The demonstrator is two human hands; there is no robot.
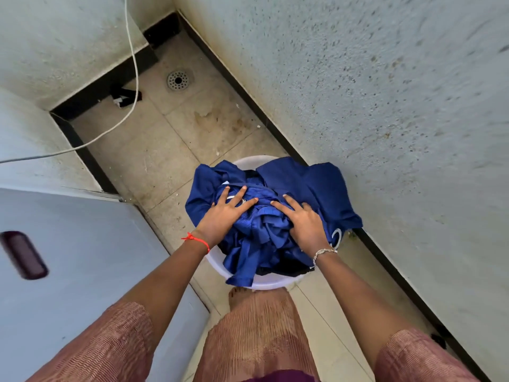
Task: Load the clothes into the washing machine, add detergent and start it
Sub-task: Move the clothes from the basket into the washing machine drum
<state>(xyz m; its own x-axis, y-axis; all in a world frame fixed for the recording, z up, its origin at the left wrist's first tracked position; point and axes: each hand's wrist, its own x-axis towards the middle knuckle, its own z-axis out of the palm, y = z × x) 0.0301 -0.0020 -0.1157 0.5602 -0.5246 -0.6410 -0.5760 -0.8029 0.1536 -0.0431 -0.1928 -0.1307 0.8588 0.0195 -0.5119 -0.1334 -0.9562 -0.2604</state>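
A white round tub (271, 283) stands on the tiled floor in front of my feet, heaped with dark blue clothes (300, 183) that spill over its rim. My left hand (224, 215) lies flat on the left of the heap with fingers spread and straight. My right hand (301, 220) lies flat on the right of the heap, fingers straight too. The grey washing machine (82, 257) stands at my left, its side with a dark recessed handle (23, 255) facing me.
A speckled wall (399, 106) runs close along the right. A floor drain (178, 80) sits in the far corner, with a dark scrap (125, 96) beside it. A white cable (132, 64) hangs down at the left.
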